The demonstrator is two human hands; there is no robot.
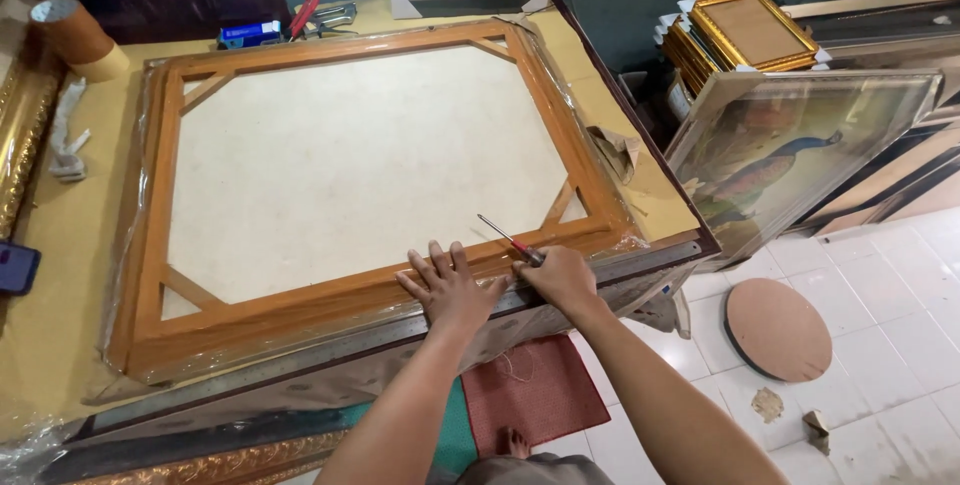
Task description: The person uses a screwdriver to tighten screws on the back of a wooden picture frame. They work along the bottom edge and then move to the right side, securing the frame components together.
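A: What is held by the right hand [566,278]?

B: A screwdriver [510,241] with a red handle is clasped in its closed fingers, the shaft slanting up and away from the grip, over the canvas back.

A: And the left hand [450,288]?

B: It is laid flat, fingers spread, nothing gripped, on the near rail of the wooden frame [330,310], just left of the grip. Clear plastic wrap [120,245] is seen around the frame's edges.
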